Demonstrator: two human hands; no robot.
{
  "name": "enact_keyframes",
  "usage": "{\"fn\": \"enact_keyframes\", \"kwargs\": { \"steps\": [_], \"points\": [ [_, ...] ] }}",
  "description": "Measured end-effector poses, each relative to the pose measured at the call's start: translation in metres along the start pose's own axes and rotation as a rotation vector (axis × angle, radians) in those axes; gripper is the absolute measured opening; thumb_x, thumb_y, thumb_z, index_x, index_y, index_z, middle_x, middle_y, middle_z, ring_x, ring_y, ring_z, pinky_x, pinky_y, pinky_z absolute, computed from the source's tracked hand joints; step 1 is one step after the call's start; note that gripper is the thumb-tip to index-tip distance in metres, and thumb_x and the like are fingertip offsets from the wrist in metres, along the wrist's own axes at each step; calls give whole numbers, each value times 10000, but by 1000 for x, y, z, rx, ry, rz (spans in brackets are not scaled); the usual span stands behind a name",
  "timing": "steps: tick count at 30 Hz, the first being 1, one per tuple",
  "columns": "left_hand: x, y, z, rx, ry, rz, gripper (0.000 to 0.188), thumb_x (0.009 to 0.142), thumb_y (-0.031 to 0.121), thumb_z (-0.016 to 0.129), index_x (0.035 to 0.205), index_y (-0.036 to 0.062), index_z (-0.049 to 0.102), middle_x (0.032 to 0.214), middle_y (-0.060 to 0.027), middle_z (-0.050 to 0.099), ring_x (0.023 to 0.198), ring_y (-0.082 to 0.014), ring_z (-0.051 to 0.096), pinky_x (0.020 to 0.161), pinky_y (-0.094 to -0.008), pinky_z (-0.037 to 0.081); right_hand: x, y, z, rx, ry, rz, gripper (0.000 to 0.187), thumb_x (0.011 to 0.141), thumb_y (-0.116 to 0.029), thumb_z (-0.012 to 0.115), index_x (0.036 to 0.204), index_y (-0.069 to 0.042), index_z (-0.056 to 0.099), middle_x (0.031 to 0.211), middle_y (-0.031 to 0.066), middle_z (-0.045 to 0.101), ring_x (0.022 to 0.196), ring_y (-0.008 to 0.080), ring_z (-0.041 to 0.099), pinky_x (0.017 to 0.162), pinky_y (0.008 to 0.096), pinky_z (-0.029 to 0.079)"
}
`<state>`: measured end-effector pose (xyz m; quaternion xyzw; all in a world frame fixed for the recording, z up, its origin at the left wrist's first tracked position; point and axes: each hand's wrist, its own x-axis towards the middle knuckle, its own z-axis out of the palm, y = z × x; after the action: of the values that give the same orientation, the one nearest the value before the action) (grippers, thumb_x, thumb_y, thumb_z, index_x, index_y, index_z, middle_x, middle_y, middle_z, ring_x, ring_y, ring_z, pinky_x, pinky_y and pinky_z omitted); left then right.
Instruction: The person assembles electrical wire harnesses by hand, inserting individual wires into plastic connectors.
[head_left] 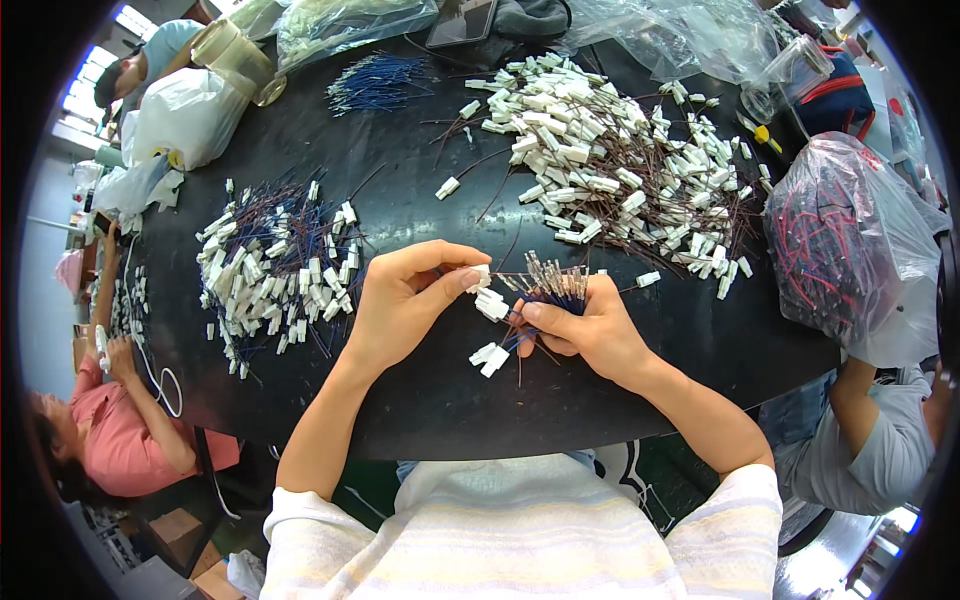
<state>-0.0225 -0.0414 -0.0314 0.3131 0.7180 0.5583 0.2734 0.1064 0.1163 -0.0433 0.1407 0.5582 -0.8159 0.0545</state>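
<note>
Between the thumb and fingers of my left hand (415, 290) is a small white plastic connector (480, 277). My right hand (600, 330) is closed around a bundle of blue wires (560, 293) whose metal-tipped ends fan upward. Another white connector (491, 304) sits between the two hands, close to my right fingertips. Just below them are more white connectors (489, 358) with thin brown wires; whether these hang or lie on the black table (420, 405) I cannot tell. The fingers behind the wire bundle are partly hidden.
Left is a heap of white connectors with blue wires (275, 275); far right, a larger heap with brown wires (620, 150). Loose blue wires (378, 82) lie at the back. A clear bag of red wires (835, 235) stands right. People sit on both sides.
</note>
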Motion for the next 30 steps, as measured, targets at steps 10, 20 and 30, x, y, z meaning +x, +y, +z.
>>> {"fn": "enact_keyframes", "kwargs": {
  "steps": [10,20,30],
  "points": [
    [-3,4,1,-131,-78,-51,145,836,46,592,950,-30,639,818,-25,623,747,-52,540,654,-186,427,0,-1,0,-47,-8,40,113,848,-103,564,849,-5,621,636,43,619,487,27,446,429,183,334],
    [-5,-4,4,-43,-106,44,130,812,25,601,919,-39,639,787,-45,616,700,-61,546,617,-191,431,1,0,-2,-46,10,42,104,839,-89,563,850,3,612,626,48,612,471,29,437,410,186,321],
    [-6,-4,4,-177,-66,-5,143,831,25,589,943,-51,634,830,-53,634,753,-84,581,673,-202,463,2,0,0,45,63,8,81,811,-51,592,805,15,544,629,125,599,399,24,340,354,192,208]
  ]
}}
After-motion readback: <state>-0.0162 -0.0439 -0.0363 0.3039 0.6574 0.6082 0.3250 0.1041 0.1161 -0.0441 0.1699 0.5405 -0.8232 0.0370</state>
